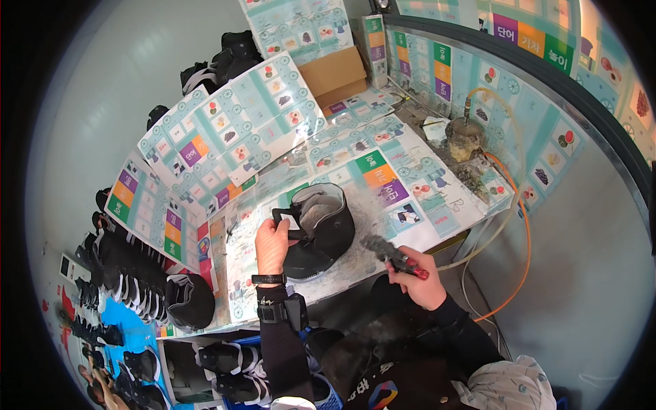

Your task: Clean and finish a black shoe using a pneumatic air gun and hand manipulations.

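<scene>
A black high-top shoe with a grey lining stands on the paper-covered bench, its opening facing up. My left hand is closed on the shoe's black tongue at its left side. To the right of the shoe, my right hand is wrapped round a dark, crusted spray gun with red parts. The gun's front end points toward the shoe and is apart from it. A pale hose runs up to my right hand. Part of the gun is hidden in my palm.
Printed boards stand along the bench's left and back. A crusted pot with hoses sits at the far right; an orange hose hangs beside it. Another black shoe stands at the left edge, near rows of shoes.
</scene>
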The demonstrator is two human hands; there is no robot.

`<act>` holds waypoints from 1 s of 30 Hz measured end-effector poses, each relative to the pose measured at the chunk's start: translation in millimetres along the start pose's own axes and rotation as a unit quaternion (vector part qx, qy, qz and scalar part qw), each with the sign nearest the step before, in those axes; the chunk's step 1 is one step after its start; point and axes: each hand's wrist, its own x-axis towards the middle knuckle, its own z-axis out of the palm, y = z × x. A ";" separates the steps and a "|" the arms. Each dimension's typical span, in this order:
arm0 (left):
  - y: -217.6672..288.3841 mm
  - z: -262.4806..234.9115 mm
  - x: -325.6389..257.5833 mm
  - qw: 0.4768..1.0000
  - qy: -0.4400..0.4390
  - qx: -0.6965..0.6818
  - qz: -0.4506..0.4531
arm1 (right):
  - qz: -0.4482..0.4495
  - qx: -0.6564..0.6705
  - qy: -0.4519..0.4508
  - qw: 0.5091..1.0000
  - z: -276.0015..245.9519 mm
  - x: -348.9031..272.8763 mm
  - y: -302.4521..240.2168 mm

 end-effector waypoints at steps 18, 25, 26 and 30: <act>7.7 1.8 -10.8 1.000 0.012 0.019 -0.004 | 0.038 -0.023 -0.024 0.999 -15.4 -5.7 15.4; 19.5 -9.0 -15.8 0.991 0.043 0.127 0.025 | 0.061 -0.031 -0.043 0.997 -26.3 -8.6 16.8; 20.0 -16.6 -9.8 0.964 0.060 0.244 0.082 | 0.039 -0.015 -0.041 0.998 -36.4 -8.3 19.2; 77.3 -25.6 -4.1 0.910 0.061 0.338 0.232 | -0.002 0.053 0.007 0.999 -37.5 -16.8 -6.5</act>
